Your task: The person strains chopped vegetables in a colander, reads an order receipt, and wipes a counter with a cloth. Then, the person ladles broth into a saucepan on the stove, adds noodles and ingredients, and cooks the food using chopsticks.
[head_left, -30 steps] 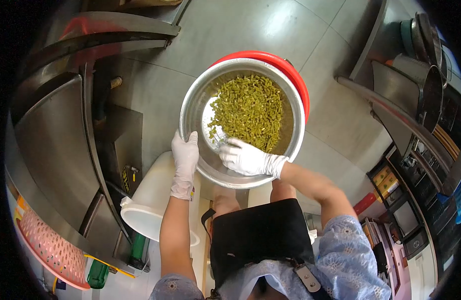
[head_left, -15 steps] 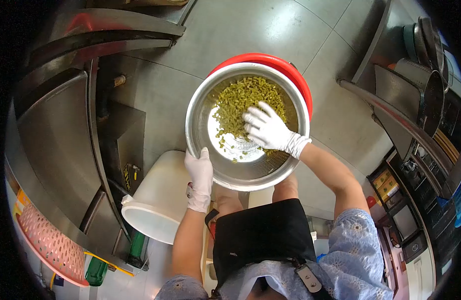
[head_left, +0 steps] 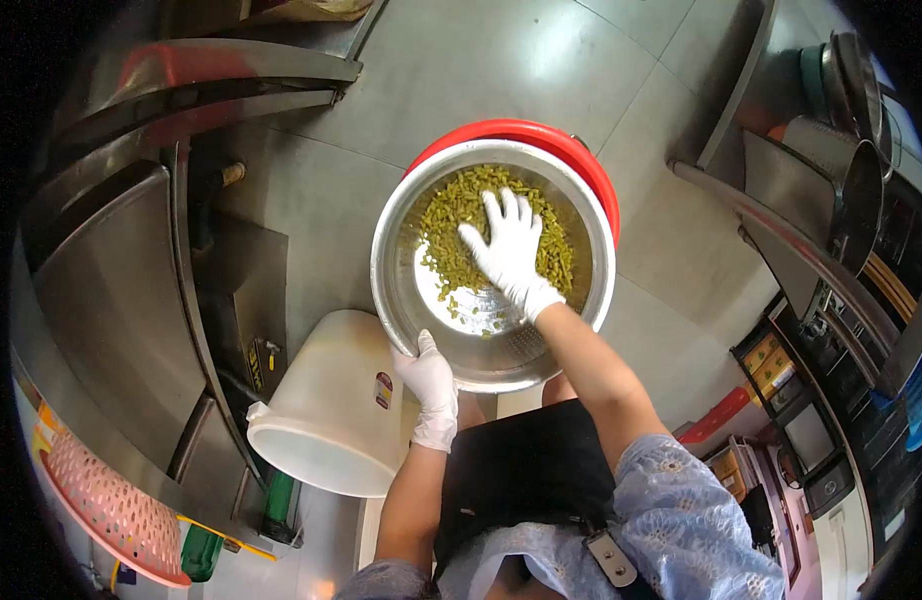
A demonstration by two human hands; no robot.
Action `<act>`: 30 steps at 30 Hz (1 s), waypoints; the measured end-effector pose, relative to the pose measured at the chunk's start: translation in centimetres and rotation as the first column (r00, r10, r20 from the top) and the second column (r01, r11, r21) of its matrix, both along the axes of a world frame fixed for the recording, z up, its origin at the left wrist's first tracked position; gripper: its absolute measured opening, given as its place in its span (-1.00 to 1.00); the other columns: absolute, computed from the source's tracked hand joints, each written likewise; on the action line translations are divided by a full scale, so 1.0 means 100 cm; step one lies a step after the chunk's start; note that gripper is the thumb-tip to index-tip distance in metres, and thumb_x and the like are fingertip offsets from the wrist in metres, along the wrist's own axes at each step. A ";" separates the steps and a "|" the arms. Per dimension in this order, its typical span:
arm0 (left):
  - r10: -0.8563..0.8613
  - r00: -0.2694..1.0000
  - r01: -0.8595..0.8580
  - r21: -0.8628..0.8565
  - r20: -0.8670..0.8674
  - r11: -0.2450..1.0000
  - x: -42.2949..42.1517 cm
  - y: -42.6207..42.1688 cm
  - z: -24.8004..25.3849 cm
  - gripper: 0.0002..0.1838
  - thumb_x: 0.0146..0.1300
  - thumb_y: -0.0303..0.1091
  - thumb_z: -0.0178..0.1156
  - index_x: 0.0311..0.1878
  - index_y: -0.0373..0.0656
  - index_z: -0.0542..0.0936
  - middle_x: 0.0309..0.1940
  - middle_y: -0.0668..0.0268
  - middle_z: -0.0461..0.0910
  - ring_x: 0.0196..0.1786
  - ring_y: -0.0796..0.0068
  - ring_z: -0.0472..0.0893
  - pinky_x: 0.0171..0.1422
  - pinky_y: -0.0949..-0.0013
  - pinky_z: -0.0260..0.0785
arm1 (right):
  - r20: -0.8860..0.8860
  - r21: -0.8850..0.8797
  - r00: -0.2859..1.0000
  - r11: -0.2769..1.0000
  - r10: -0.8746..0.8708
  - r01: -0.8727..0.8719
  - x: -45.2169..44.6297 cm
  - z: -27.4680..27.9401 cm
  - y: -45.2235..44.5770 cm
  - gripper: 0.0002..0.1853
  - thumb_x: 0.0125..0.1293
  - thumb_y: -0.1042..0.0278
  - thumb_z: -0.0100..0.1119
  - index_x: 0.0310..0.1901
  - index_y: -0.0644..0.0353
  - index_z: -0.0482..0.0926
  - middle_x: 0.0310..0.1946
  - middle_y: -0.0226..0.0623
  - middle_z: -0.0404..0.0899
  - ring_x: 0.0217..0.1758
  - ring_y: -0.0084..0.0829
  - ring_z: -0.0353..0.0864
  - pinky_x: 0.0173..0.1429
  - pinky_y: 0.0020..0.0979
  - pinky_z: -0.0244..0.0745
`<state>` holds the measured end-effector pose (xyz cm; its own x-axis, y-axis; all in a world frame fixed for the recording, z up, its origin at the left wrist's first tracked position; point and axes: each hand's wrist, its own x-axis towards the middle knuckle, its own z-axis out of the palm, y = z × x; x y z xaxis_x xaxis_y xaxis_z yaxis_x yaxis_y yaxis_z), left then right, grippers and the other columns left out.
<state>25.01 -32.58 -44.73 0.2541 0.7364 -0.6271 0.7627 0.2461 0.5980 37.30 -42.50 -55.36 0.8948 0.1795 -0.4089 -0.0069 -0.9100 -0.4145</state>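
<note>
A wide steel colander (head_left: 399, 275) with small holes low in its wall sits over a red tub (head_left: 593, 170). Short chopped pieces of green vegetable (head_left: 446, 220) cover most of its bottom; a few lie apart toward my side. My left hand (head_left: 428, 390), in a white glove, holds the colander's near left rim, thumb on top and the other fingers mostly hidden. Also gloved in white, my right hand (head_left: 511, 245) lies palm down on the vegetable pieces with its fingers spread.
Left of my left hand, a white plastic bucket (head_left: 331, 390) lies tipped with its mouth toward me. A pink perforated basket (head_left: 111, 500) is at the lower left. Steel counters (head_left: 111, 270) run along the left, and a rack with pans (head_left: 856, 200) stands on the right.
My right hand has moved left and farther in over the vegetable pieces, its fingers now pointing away from me. My left hand has slid along the rim toward me.
</note>
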 end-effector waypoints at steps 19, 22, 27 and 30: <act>-0.013 0.999 0.012 -0.025 -0.047 1.000 -0.004 -0.001 0.001 -0.73 0.27 -0.58 0.11 0.01 -0.47 0.44 -0.10 0.12 0.58 -0.12 0.37 0.56 0.03 0.37 0.39 | 0.181 -0.078 0.983 0.997 0.001 0.013 0.002 -0.034 0.003 -0.56 0.10 0.06 0.12 -0.02 0.10 0.55 0.08 -0.11 0.43 0.10 -0.08 0.34 0.11 -0.03 0.23; -0.034 0.996 0.032 -0.025 -0.086 0.999 -0.008 0.002 -0.002 -0.73 0.27 -0.57 0.12 0.00 -0.47 0.43 -0.12 0.11 0.58 -0.13 0.36 0.56 0.01 0.35 0.39 | 0.220 -0.077 0.975 0.997 0.017 0.000 0.004 -0.037 0.001 -0.59 0.06 0.09 0.13 -0.06 0.09 0.56 0.03 -0.15 0.44 0.04 -0.12 0.36 0.07 -0.06 0.26; -0.039 0.991 0.037 -0.014 -0.131 0.999 -0.017 -0.001 -0.010 -0.72 0.26 -0.55 0.14 0.00 -0.47 0.43 -0.13 0.09 0.58 -0.15 0.34 0.57 -0.01 0.34 0.40 | 0.246 -0.052 0.969 0.998 0.034 -0.022 0.008 -0.041 -0.002 -0.61 0.04 0.11 0.14 -0.11 0.10 0.56 -0.07 -0.21 0.45 -0.01 -0.16 0.36 0.04 -0.09 0.26; -0.035 0.994 0.034 -0.007 -0.104 0.999 -0.019 0.000 -0.011 -0.73 0.27 -0.54 0.14 -0.01 -0.47 0.43 -0.15 0.10 0.58 -0.17 0.35 0.57 -0.03 0.34 0.40 | 0.239 -0.045 0.970 0.999 0.040 -0.031 0.009 -0.042 -0.003 -0.61 0.04 0.12 0.14 -0.11 0.10 0.57 -0.08 -0.22 0.45 -0.02 -0.17 0.37 0.03 -0.10 0.26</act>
<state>23.10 -32.57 -45.83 0.2126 0.7252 -0.6548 0.8286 0.2213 0.5142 38.18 -42.75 -59.53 0.9609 0.2005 -0.1910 0.1207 -0.9241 -0.3625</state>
